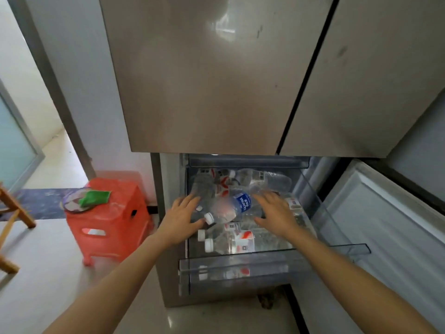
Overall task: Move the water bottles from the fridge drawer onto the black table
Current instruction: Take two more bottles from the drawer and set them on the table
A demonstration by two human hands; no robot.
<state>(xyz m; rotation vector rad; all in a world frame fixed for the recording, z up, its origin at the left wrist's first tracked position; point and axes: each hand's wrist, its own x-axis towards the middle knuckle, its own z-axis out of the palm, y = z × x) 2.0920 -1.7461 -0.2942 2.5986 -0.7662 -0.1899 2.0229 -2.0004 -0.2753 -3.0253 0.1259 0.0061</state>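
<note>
both hands over the bottle pile in the open fridge drawer

we look down into the clear fridge drawer (240, 268), pulled out below the steel fridge doors (204, 80). it holds a loose heap of water bottles (231, 242), all lying on their sides, most with red-and-white labels. one blue-labelled aquafina bottle (234, 206) lies on top of the heap, cap toward our left. our left hand (181, 216) is spread flat, its grip wide open, thumb just beside that bottle's white cap. our right hand (275, 213) is likewise open with fingers fanned, over the bottle's other end; the blur leaves us unsure whether either palm touches plastic, and neither grip has closed on anything. to the left, on the floor, a red plastic stool (108, 220) carries a round plate (77, 202) with a green sponge (94, 197) on it.
</note>
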